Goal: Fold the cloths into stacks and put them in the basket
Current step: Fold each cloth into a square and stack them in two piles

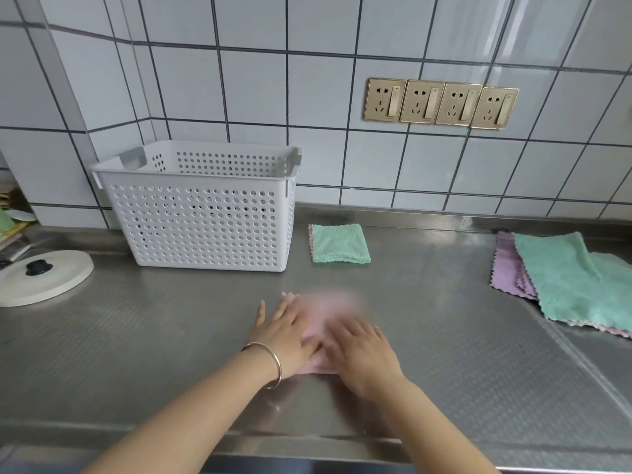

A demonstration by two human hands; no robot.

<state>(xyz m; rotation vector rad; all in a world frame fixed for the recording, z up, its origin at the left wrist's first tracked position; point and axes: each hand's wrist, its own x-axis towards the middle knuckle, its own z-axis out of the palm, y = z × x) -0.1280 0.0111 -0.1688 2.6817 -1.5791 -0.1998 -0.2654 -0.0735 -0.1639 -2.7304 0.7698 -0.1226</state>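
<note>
Both hands lay flat on a blurred pink cloth (319, 314) near the front of the counter: the left hand (285, 331), with a thin metal bangle (270, 366) on its wrist, pressed on the cloth's left part with straight fingers, and the right hand (362, 352) pressed on its right part, fingers likewise extended, neither one curled round the fabric. The cloth's far edge showed beyond the fingertips, smeared by motion.

Under everything stretched the embossed stainless-steel countertop (444, 336), backed by a wall of pale square tiles with dark grout (273, 90). A white perforated plastic basket (205, 213) stood upright at the back left, against the wall. At the right edge lay a loose pile of unfolded cloths (567, 278), a mint-green one over lilac ones. A round white lid with a black knob (44, 282) rested at the far left. A folded mint-green cloth (340, 243) sat just to the right of the basket. Four gold-coloured wall sockets (441, 103) ran in a row on the tiles.
</note>
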